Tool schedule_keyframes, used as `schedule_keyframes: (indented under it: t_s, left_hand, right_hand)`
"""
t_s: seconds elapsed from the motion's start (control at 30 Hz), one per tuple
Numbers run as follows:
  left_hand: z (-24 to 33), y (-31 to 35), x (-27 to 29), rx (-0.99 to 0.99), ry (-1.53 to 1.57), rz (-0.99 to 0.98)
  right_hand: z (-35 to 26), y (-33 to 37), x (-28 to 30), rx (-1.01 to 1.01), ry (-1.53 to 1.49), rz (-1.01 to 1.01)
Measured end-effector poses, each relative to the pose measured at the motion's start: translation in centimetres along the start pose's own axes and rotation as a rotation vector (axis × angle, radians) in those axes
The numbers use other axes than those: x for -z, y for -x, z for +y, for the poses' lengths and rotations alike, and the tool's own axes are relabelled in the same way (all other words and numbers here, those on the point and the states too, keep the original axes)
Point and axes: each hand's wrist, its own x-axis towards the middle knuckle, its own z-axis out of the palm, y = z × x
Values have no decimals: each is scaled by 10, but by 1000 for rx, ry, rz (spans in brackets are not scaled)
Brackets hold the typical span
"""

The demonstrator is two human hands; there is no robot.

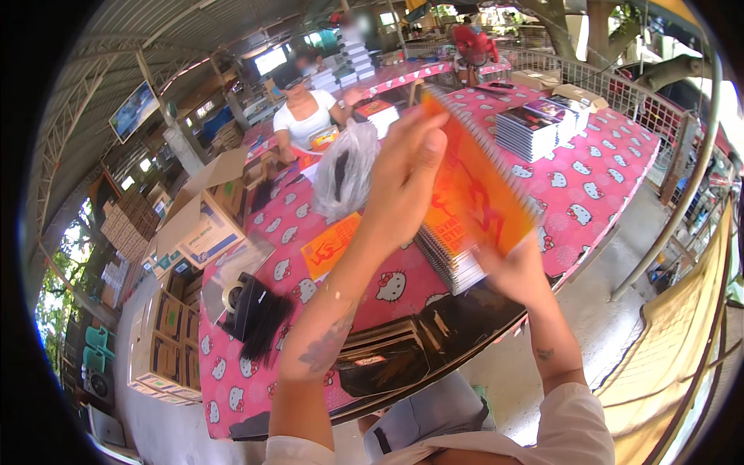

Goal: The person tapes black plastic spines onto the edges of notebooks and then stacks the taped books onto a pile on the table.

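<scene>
An orange spiral-bound notebook [484,182] is raised and tilted in front of me, its wire coil along the right edge. My left hand [407,174] is closed at its upper left side, thumb up, with some fingers hidden. At the lower corner, my right hand [515,271] grips the same notebook, a little smeared by motion. Just below, a stack of spiral notebooks [449,263] with orange covers stands near the table's front edge. Left of my left forearm, an orange booklet [332,246] lies flat, close to a clear plastic bag [345,174].
A pink patterned cloth covers the table [573,182]. Dark-covered notebook stacks [527,132] stand at the far right. A tape dispenser [246,306] sits at the left edge, near open cardboard boxes [209,229]. Across the table, a person in white [306,116] handles similar booklets.
</scene>
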Motion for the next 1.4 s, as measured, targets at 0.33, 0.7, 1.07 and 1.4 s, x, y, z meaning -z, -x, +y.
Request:
schedule_keyframes:
  t_s: [0.33,0.7,1.07,1.4]
  left_hand:
    - [-148,-9,-69,217,-145,-375]
    - [-202,66,-16,287,-236,-217]
    - [-224,262,113,355,-748,-476]
    - [1,132,128,180,-319,-424]
  right_hand:
    - [79,-14,41,-26,-942,627]
    - [95,39,-43,189,759,-87]
    - [81,36,-57,199,773,-86]
    - [74,101,-109,-392,-567,-256]
